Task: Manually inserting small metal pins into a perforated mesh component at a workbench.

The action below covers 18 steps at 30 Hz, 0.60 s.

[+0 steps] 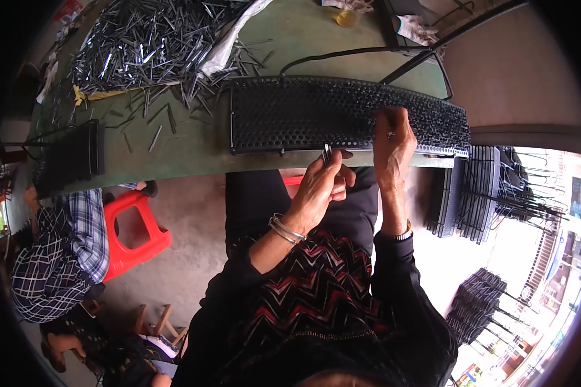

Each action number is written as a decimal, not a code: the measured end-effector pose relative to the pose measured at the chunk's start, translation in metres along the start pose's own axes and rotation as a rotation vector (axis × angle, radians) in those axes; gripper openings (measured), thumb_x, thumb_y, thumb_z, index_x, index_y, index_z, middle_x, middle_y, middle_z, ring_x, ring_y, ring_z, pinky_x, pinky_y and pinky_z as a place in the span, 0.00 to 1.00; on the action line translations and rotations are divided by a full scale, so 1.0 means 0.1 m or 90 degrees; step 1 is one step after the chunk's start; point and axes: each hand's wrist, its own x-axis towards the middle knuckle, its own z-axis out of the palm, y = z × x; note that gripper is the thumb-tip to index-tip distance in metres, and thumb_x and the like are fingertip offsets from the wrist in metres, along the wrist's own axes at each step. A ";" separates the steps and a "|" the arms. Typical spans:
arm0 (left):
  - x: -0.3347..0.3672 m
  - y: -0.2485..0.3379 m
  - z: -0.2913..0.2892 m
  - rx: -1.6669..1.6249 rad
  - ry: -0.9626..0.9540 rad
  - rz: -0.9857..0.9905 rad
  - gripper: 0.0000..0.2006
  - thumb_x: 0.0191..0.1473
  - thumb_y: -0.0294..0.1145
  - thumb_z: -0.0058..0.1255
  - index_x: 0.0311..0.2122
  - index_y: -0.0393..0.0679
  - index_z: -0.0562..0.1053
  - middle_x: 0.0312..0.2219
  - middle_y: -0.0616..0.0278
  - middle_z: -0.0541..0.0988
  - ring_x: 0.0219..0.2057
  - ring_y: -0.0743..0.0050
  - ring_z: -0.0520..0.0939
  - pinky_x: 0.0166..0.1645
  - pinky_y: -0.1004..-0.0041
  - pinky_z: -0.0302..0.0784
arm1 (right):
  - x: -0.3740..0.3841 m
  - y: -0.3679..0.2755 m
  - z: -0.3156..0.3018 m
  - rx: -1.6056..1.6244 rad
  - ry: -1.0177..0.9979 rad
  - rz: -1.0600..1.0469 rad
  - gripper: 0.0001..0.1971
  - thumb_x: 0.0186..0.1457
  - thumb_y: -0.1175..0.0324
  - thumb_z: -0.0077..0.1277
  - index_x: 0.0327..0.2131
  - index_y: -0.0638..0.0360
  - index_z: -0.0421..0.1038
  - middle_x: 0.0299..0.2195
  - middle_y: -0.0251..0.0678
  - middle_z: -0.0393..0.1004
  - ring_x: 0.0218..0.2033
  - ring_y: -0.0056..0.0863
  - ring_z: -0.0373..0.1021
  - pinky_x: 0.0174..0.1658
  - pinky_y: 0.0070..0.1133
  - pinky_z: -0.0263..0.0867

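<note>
A long black perforated panel (pixel 303 116) lies along the near edge of the green table, with rows of small round holes. Many holes on its right part have dark bits in them. My left hand (pixel 316 193) is closed at the panel's front edge, pinching a few slim shiny dark strips (pixel 327 153) that point upward. My right hand (pixel 395 145) is over the panel, right of its middle, its fingers pinched down at the holes; what they hold is hidden. A large heap of thin dark strips (pixel 155 48) lies at the far left.
Loose strips (pixel 155 138) are scattered on the green table (pixel 193 161). A black frame bar (pixel 458 39) runs behind the panel. Another dark panel (pixel 77 158) is at the left, near a seated person (pixel 58 258) and a red stool (pixel 135 238). Stacked black racks (pixel 478 187) stand on the right.
</note>
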 end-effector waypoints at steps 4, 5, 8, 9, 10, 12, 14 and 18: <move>0.06 -0.11 -0.15 -0.044 0.057 -0.007 0.12 0.62 0.39 0.45 0.35 0.41 0.70 0.23 0.66 0.72 0.20 0.86 0.63 0.25 0.81 0.58 | -0.04 0.03 0.06 -0.059 -0.023 -0.039 0.02 0.55 0.73 0.50 0.33 0.58 0.70 0.27 0.36 0.72 0.26 0.29 0.70 0.32 0.24 0.66; 0.07 -0.12 -0.18 -0.045 0.057 -0.006 0.12 0.62 0.39 0.45 0.35 0.41 0.70 0.23 0.66 0.72 0.20 0.86 0.63 0.25 0.81 0.58 | -0.05 0.02 0.07 -0.102 -0.028 -0.069 0.02 0.54 0.73 0.51 0.33 0.58 0.70 0.27 0.36 0.71 0.27 0.31 0.70 0.32 0.25 0.66; 0.05 -0.09 -0.17 -0.007 -0.001 0.017 0.13 0.62 0.41 0.45 0.37 0.40 0.72 0.23 0.67 0.72 0.20 0.87 0.62 0.25 0.81 0.58 | -0.05 0.03 0.11 -0.202 -0.016 -0.133 0.03 0.53 0.72 0.51 0.32 0.58 0.71 0.29 0.37 0.68 0.29 0.35 0.69 0.32 0.26 0.66; 0.02 -0.04 -0.09 0.012 0.006 0.019 0.15 0.62 0.43 0.45 0.38 0.39 0.72 0.23 0.66 0.73 0.19 0.88 0.61 0.23 0.82 0.57 | -0.05 0.00 0.11 -0.202 -0.017 -0.133 0.03 0.53 0.72 0.51 0.32 0.58 0.71 0.29 0.37 0.68 0.29 0.35 0.69 0.32 0.26 0.66; -0.01 -0.01 -0.05 0.030 0.012 0.020 0.17 0.62 0.45 0.44 0.39 0.39 0.73 0.23 0.65 0.73 0.19 0.90 0.60 0.22 0.83 0.55 | -0.05 -0.04 0.10 -0.228 -0.018 -0.121 0.04 0.53 0.71 0.53 0.33 0.59 0.72 0.30 0.38 0.68 0.29 0.34 0.69 0.32 0.25 0.66; -0.04 0.01 -0.05 0.024 -0.007 0.010 0.18 0.62 0.45 0.44 0.42 0.39 0.73 0.23 0.65 0.74 0.19 0.90 0.60 0.22 0.84 0.55 | -0.04 -0.14 0.05 -0.248 -0.022 -0.112 0.05 0.53 0.70 0.54 0.33 0.59 0.72 0.31 0.38 0.68 0.30 0.32 0.70 0.33 0.25 0.66; -0.05 0.01 -0.08 0.014 -0.024 -0.002 0.17 0.61 0.45 0.45 0.42 0.40 0.74 0.22 0.66 0.74 0.18 0.90 0.59 0.21 0.84 0.53 | -0.09 -0.23 -0.10 -0.022 -0.181 0.005 0.08 0.51 0.69 0.55 0.35 0.60 0.74 0.31 0.37 0.68 0.32 0.28 0.71 0.34 0.23 0.66; -0.03 -0.03 -0.11 0.068 -0.026 0.014 0.16 0.61 0.44 0.46 0.39 0.40 0.74 0.22 0.66 0.74 0.17 0.91 0.59 0.21 0.84 0.53 | -0.14 -0.30 -0.33 0.138 -0.471 0.082 0.08 0.52 0.72 0.54 0.35 0.66 0.73 0.31 0.35 0.70 0.31 0.24 0.72 0.36 0.21 0.66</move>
